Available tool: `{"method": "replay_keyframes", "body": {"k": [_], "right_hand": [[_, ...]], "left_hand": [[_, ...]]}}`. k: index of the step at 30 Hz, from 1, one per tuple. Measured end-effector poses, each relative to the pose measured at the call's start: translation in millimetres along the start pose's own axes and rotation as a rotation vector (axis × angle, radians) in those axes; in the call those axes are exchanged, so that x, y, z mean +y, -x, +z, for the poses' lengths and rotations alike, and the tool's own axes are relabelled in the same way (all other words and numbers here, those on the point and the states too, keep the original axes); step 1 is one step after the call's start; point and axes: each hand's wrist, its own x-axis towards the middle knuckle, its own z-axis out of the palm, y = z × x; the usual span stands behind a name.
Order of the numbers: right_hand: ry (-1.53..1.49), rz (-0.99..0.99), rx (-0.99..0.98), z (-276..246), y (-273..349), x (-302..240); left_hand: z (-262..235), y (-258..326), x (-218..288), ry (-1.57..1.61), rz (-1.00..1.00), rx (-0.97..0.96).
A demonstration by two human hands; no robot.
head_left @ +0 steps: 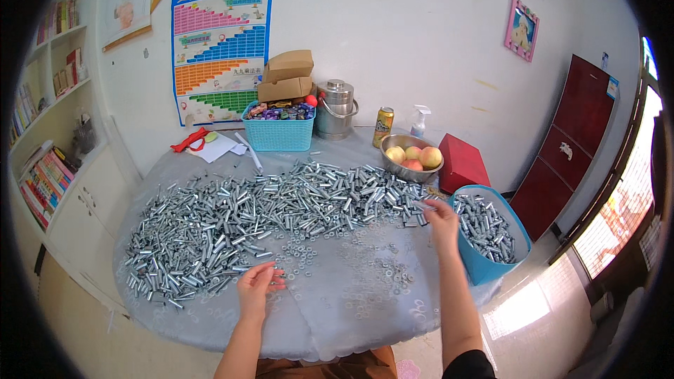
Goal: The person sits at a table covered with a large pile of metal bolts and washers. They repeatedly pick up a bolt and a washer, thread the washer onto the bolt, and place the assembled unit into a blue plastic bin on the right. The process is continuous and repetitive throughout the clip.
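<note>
A wide heap of small silvery metal sleeves and bolt-like pieces [281, 203] spreads over the table. My left hand [255, 288] hovers at the heap's near edge, fingers loosely bent and apart, next to scattered small washers [298, 253]. At the heap's right end, my right hand [441, 221] has its thumb and fingers pinched together; what lies between them is too small to make out. Just right of that hand stands a blue plastic bin [521, 228], filled with similar metal sleeves [484, 228]. More loose washers [393, 274] lie between my hands.
Behind the heap stand a light-blue basket [279, 135] of wrapped items, a metal pot [335, 116], a yellow can [383, 126] and a spray bottle [420, 123]. A steel bowl of fruit [393, 163] and a red box [463, 163] sit near the bin.
</note>
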Motion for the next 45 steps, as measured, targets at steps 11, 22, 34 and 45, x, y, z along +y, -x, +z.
{"method": "replay_keyframes", "body": {"k": [11,22,34,45], "right_hand": [[0.94,-0.303,0.31,-124,-25,37],[0.333,-0.283,-0.507,93,82,-11],[0.335,-0.492,-0.965,213,154,-18],[0.434,-0.614,-0.737,276,172,7]], "left_hand": [[-8,-6,-12,0.03,-0.005,-0.009],[-4,10,0,-0.482,0.357,0.049],[-120,21,47,-1.426,0.423,0.282],[-117,21,39,-1.452,0.569,0.272]]}}
